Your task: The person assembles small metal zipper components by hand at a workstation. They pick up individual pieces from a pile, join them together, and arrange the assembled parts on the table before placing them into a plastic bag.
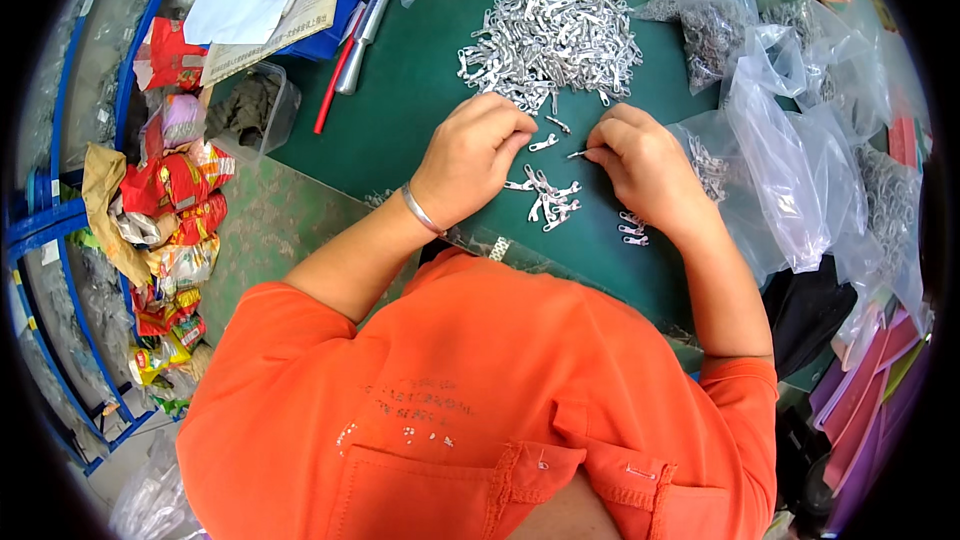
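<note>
On the green tabletop (pixel 400 110) lies a large heap of small silver metal clasps (pixel 560 30), each with a looped end. My left hand (pixel 470 160), with a metal bangle at the wrist, is closed in a pinch just below the heap; what its fingertips hold, if anything, is hidden. Between thumb and fingers my right hand (pixel 648 165) grips one small metal clasp (pixel 575 154). Two loose clasps, one of them a silver clasp (pixel 543 143), lie between the hands. Nearer me is a small cluster of clasps (pixel 548 202), and a short row of clasps (pixel 633 230) lies below my right hand.
Clear plastic bags (pixel 780 150) of metal parts crowd the right side. A red pen (pixel 325 110), papers (pixel 240 0) and a plastic tub (pixel 270 105) with dark cloth stand at the left. Beyond are blue shelving (pixel 45 225) and colourful packets (pixel 180 185).
</note>
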The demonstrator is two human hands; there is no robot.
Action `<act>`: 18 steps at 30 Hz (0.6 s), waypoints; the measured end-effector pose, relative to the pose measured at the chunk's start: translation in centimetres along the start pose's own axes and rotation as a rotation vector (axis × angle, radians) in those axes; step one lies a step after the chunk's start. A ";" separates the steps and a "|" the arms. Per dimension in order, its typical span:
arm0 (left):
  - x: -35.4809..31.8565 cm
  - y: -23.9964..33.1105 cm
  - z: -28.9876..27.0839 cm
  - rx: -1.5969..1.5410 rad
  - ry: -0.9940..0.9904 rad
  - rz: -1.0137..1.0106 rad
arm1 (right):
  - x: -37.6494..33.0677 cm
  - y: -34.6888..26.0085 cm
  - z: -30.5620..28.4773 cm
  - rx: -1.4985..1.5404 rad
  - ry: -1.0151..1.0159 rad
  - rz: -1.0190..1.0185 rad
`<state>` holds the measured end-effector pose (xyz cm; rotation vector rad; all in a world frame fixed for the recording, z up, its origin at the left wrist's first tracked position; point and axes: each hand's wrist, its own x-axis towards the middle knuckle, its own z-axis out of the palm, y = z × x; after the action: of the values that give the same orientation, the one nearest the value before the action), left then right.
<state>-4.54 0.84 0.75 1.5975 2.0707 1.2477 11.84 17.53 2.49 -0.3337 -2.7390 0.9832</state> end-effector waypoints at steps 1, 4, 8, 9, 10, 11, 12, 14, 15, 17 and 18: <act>0.0 0.2 0.1 -0.008 -0.018 0.041 | 0.1 0.1 0.2 -0.005 0.026 -0.030; 0.1 0.5 0.8 0.075 -0.070 0.092 | 0.2 0.5 0.3 0.005 0.107 -0.041; -0.3 -0.1 0.7 0.051 -0.072 0.018 | 0.2 0.9 -1.2 0.033 0.179 0.055; -0.4 -0.1 0.7 0.067 -0.075 0.029 | 0.1 0.8 -1.2 0.038 0.175 0.058; -0.4 -0.1 0.7 0.084 -0.081 0.043 | 0.0 0.8 -1.3 0.042 0.171 0.060; -0.3 0.0 0.7 0.103 -0.089 0.059 | -0.1 0.7 -1.0 0.056 0.144 0.052; -0.3 0.1 0.7 0.121 -0.096 0.075 | -0.2 0.5 -0.6 0.065 0.137 0.017; -0.2 -0.1 0.9 0.114 -0.098 0.086 | -0.1 0.0 0.2 0.085 0.123 -0.052; -0.2 -0.2 0.9 0.111 -0.099 0.092 | -0.3 0.0 0.9 0.042 0.114 -0.062; -0.3 0.2 0.7 0.050 -0.112 0.026 | -0.4 0.1 1.3 0.006 0.095 -0.082; -0.3 0.3 0.6 0.019 -0.118 -0.007 | -0.4 0.2 1.3 -0.012 0.085 -0.091</act>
<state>-3.86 0.84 0.52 1.6296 2.0194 1.1064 11.86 16.73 1.33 -0.2445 -2.6590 0.9079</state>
